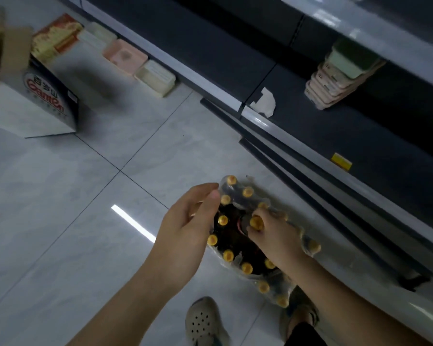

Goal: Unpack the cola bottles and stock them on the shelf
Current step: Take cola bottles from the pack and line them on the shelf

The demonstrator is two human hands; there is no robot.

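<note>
A shrink-wrapped pack of dark cola bottles (pixel 235 245) with yellow caps stands on the tiled floor beside the shelf. The clear wrap is torn over the middle. My right hand (pixel 270 236) grips one yellow-capped bottle (pixel 256 222) by its neck in the middle of the pack. My left hand (pixel 193 223) hovers at the pack's left side with relaxed fingers, its fingertips near the wrap at the far corner. The dark low shelf (pixel 335 136) runs along the right.
An open cardboard box (pixel 43 96) stands on the floor at the far left, with a printed box (pixel 55 36) and pastel containers (pixel 135 63) beyond it along the shelf base. A stack of pastel containers (pixel 340 76) lies on the shelf. My feet (pixel 205 323) are below the pack.
</note>
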